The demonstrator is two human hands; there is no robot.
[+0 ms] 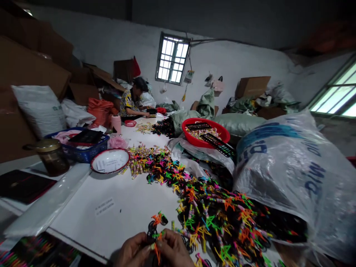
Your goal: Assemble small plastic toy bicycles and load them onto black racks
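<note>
At the bottom centre, my left hand (135, 250) and my right hand (175, 249) are close together, fingers pinched on a small plastic toy bicycle (152, 231). It has black wheels and orange and green parts. The fingers partly hide it, so I cannot make out how its pieces join. Just right of my hands spreads a large heap of similar toy bicycles (205, 222) in orange, green, yellow and pink. Small patterned tubes (136, 165) lie mixed in and gathered at the heap's far end. The white tabletop (91, 222) is under it all.
A white enamel basin (110, 162), a blue basket (80, 152) and a lidded jar (52, 157) stand at left. A red basin (191, 138) with black trays sits beyond the heap. A bulging plastic sack (280, 159) bounds the right. Another person (132, 100) works at the far end.
</note>
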